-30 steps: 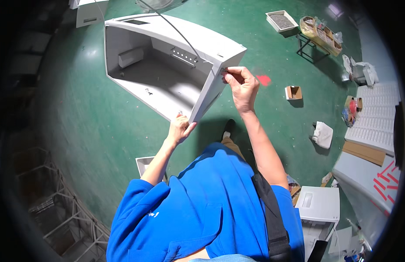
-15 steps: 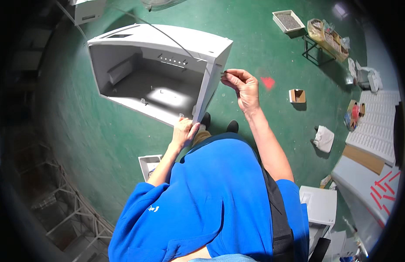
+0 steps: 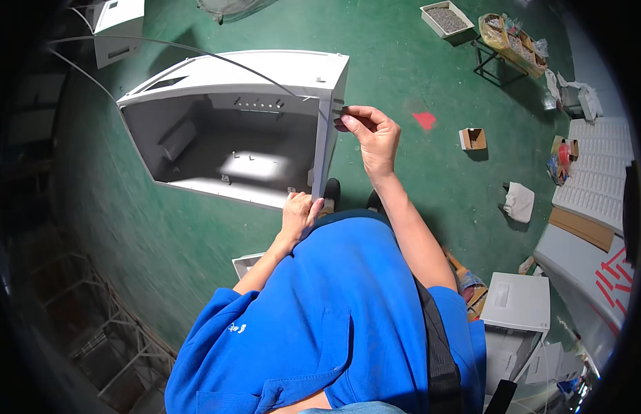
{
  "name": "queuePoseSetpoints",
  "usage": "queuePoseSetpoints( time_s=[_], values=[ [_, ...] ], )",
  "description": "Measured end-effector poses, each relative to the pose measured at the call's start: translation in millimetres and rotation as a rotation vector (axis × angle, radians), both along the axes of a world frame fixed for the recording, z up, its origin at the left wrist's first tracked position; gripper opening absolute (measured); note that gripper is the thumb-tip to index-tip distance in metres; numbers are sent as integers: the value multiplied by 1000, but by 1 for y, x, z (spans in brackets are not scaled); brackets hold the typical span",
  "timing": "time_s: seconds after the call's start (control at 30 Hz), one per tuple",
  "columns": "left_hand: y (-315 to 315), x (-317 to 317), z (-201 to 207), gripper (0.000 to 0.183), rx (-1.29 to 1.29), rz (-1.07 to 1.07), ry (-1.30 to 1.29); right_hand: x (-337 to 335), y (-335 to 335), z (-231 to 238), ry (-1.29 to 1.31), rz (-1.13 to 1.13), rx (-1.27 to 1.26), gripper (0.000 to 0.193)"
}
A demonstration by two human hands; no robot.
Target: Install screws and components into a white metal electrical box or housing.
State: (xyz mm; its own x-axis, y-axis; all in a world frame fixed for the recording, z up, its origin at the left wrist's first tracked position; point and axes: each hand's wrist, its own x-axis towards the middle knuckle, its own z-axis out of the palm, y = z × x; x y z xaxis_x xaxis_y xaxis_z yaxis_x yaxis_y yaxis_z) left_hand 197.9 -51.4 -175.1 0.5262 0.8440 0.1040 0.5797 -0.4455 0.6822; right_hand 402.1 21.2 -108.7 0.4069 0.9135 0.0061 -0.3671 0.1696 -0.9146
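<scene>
Hands (image 3: 299, 214) on white housing (image 3: 265, 76) edge

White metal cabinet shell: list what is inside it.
Inside the white metal cabinet shell: bare grey walls, a row of small tabs on the back panel, and a lit patch. The near-right inner corner is hidden behind its edge, by the left hand.

Right hand (image 3: 372, 134) pinched something at the white housing (image 3: 265, 76) edge; too small to tell what. Left hand (image 3: 299, 214) palm was hidden behind the housing's lower corner. Grey tray (image 3: 446, 17) contents too small to identify. White box (image 3: 248, 264) mostly hidden behind left forearm. Left rim was dark; racks there were unreadable.
</scene>
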Motion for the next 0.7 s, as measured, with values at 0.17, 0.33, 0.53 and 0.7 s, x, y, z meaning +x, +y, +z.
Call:
queuePoseSetpoints(
  time_s=[0.17, 0.33, 0.53, 0.7],
  values=[
    [6, -8, -8, 32, 47, -14, -5, -17, 4, -5, 140, -27, 43, 15],
    [14, -20, -9, 32, 19, -33, -5, -30, 8, 1, 91, -74, -9, 20],
    [27, -29, -3, 34, 56, -36, -23, -36, 15, 9, 113, -85, -12, 21],
    [38, -39, -3, 32, 53, -43, -9, -44, 19, 20, 130, -48, 30, 13]
  ],
)
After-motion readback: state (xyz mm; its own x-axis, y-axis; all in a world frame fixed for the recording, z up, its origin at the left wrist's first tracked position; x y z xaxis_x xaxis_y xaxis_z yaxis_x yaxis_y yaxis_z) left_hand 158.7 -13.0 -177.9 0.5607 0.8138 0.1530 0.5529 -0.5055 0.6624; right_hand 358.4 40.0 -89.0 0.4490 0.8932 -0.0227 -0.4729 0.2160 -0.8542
